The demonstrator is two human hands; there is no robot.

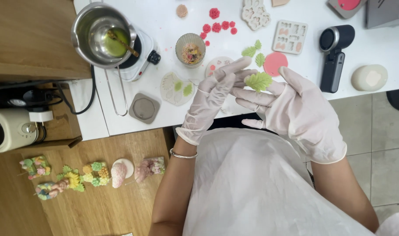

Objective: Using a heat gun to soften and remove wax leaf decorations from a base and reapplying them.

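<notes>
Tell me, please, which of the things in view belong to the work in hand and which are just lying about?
In hand:
- green leaf, held between the gloved left hand and right hand
- leaf mould with green inside
- metal pot of green melt on the small hotplate
- two loose leaves

Lying about:
- red roses
- pink disc
- black handheld device
- finished pieces

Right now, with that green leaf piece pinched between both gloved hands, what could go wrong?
The green leaf looks thin, held only at its edges by the left hand and right hand; squeezing may crack or bend it. It is held over the table edge, so a slip could drop it. The metal pot of green liquid sits near the left elbow's sweep.
</notes>
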